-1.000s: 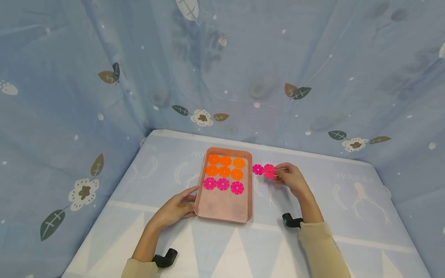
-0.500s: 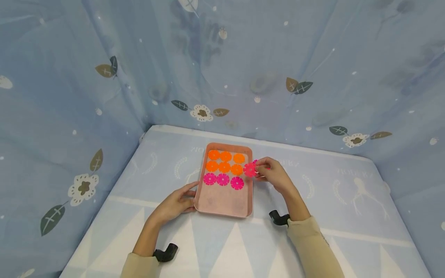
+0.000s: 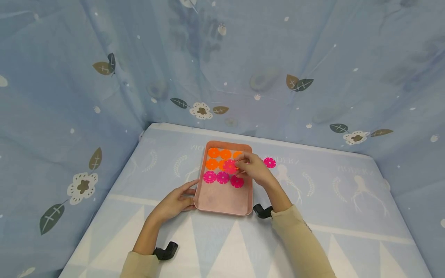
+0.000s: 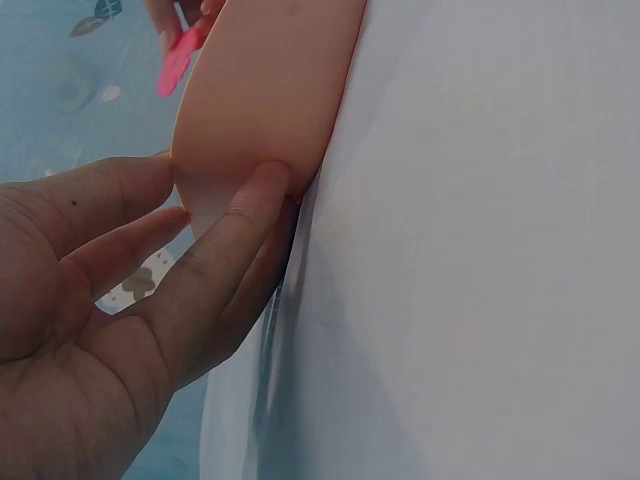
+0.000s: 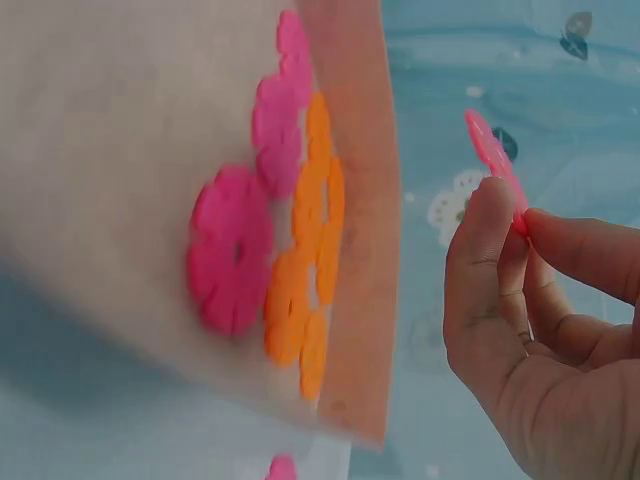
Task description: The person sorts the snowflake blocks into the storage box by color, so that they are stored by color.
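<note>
My right hand [image 3: 256, 170] pinches a pink snowflake disc [image 3: 229, 166] by its edge, thumb against fingertip, over the pink tray [image 3: 222, 201]. From the right wrist view, this disc [image 5: 492, 155] is tilted and above the tray. Inside the tray lie rows of orange snowflake discs [image 3: 213, 153], some partly covered by the hand, with a row of magenta discs [image 3: 209, 177] in front of them. My left hand [image 3: 172, 204] rests its extended fingers against the tray's left side; in the left wrist view the fingertips [image 4: 265, 180] touch the outer wall near a corner.
One more magenta disc [image 3: 269, 163] lies on the patterned tablecloth [image 3: 333, 193] right of the tray. A blue printed curtain [image 3: 222, 65] rises behind the table. A black wrist mount [image 3: 166, 251] sticks out from each forearm.
My right hand has carried the pink disc leftward from the cloth to above the tray, leaving one magenta disc behind. The left hand stays at the tray's side. The head view has shifted slightly.
</note>
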### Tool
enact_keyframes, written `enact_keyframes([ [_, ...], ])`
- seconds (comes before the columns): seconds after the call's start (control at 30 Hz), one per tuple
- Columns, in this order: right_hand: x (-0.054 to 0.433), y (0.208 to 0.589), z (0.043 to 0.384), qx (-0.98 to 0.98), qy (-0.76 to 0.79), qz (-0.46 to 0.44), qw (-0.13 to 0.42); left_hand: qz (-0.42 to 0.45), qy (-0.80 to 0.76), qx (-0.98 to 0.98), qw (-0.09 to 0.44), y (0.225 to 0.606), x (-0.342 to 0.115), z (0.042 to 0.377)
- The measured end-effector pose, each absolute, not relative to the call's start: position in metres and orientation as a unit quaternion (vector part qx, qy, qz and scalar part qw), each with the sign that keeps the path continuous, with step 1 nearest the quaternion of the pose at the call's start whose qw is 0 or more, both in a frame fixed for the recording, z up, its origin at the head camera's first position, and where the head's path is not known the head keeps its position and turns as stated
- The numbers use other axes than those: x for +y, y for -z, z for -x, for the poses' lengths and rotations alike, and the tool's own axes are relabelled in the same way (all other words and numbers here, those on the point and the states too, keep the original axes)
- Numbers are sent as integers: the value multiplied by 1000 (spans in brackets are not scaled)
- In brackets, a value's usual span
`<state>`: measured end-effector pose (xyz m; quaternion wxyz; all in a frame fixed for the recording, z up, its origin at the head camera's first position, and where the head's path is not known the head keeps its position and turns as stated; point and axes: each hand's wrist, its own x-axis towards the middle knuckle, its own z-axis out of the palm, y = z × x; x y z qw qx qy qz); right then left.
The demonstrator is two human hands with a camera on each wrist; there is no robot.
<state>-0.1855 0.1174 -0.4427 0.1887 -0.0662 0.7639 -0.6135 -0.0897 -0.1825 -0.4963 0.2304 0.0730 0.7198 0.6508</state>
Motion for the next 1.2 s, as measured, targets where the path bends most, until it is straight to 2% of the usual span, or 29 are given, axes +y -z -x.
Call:
enact_keyframes([
  [0.37, 77, 458, 199, 753, 598, 91, 259, -82, -650, 720, 230, 498, -184, 91],
  [0.53, 69, 467, 201, 752, 575, 128, 296, -83, -652, 718, 230, 498, -184, 91],
  [0.8, 61, 476, 202, 750, 519, 164, 376, -87, -655, 713, 235, 498, -185, 90],
  [1.03, 52, 478, 198, 763, 480, 193, 387, -84, -654, 714, 235, 499, -185, 90],
  [1.2, 48, 479, 195, 767, 475, 182, 390, -81, -654, 714, 236, 499, -185, 89],
])
